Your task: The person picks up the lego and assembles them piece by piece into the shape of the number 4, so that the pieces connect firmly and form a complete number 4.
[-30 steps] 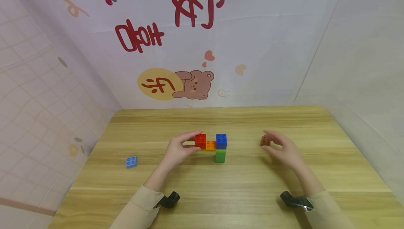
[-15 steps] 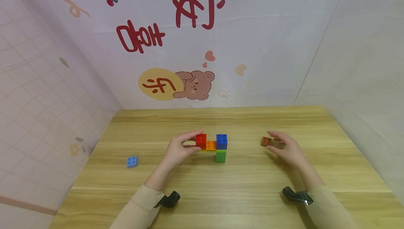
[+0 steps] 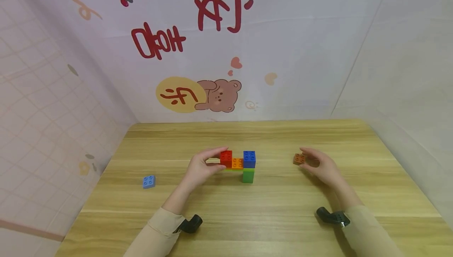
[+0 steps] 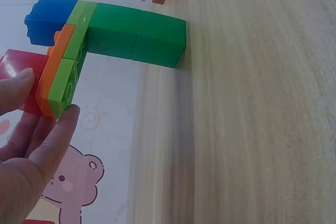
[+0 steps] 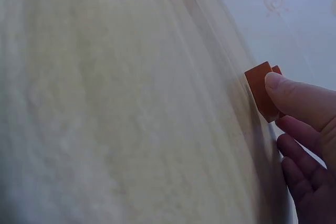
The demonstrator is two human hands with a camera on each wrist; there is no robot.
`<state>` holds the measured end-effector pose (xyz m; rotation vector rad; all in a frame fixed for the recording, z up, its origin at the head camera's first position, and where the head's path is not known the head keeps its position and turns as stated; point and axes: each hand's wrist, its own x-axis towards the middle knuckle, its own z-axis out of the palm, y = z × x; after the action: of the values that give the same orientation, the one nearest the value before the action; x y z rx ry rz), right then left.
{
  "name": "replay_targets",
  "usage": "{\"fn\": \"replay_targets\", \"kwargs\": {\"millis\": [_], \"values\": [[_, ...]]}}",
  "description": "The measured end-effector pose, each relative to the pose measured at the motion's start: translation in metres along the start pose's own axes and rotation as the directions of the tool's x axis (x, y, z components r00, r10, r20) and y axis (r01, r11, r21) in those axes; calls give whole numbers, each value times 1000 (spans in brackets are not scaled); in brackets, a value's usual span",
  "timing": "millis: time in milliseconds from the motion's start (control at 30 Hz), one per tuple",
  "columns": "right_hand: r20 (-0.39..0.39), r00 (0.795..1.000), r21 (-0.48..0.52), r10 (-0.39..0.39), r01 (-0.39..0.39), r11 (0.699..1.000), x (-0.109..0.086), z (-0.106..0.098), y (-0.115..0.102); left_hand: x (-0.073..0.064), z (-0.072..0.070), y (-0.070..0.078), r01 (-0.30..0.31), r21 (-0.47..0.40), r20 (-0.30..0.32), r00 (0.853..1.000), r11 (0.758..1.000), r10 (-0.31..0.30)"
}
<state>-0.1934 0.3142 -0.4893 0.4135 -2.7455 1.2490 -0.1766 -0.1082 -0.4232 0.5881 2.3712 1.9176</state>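
Note:
My left hand [image 3: 201, 169] pinches a red toy brick [image 3: 226, 158] between thumb and fingers. That brick sits on an orange brick [image 3: 237, 163], which lies on lime-green pieces [image 4: 62, 85]. A blue brick [image 3: 249, 158] stands at the other end, above a column of green bricks [image 4: 137, 34] that reaches down to the table. In the left wrist view the fingertips bear on the lime-green underside. At the right, my right hand [image 3: 323, 167] holds a small brown-orange brick [image 5: 259, 91] at the tabletop, thumb on one face. The far fingers are partly hidden.
A light-blue brick [image 3: 149, 181] lies by itself on the wooden table [image 3: 269, 213], left of the built piece. Behind the table's back edge hangs a white cloth [image 3: 304, 52] printed with a bear and red characters. Pale cloths also flank both sides.
My right hand's fingers loosened from the brown-orange brick, and the brick settled flatter. They now close in on it again. The left hand keeps its hold on the red brick.

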Motion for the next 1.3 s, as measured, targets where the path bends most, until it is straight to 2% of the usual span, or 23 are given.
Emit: {"fn": "replay_targets", "kwargs": {"millis": [167, 367, 667, 1067, 1300], "values": [[1, 1000, -16, 7, -7, 1000, 1, 1, 4, 0, -1, 0, -3, 0, 2, 1000, 1000, 3], [-3, 999, 7, 32, -32, 999, 1, 3, 7, -1, -1, 1, -8, 8, 4, 1000, 1000, 8], [-31, 999, 34, 24, -23, 999, -2, 5, 8, -1, 0, 0, -7, 11, 2, 1000, 1000, 7], [-53, 998, -22, 15, -17, 1000, -3, 6, 10, -1, -1, 1, -11, 10, 6, 1000, 1000, 11], [-62, 997, -31, 41, -43, 999, -6, 6, 12, 0, -1, 2, -15, 20, 9, 1000, 1000, 15]]}}
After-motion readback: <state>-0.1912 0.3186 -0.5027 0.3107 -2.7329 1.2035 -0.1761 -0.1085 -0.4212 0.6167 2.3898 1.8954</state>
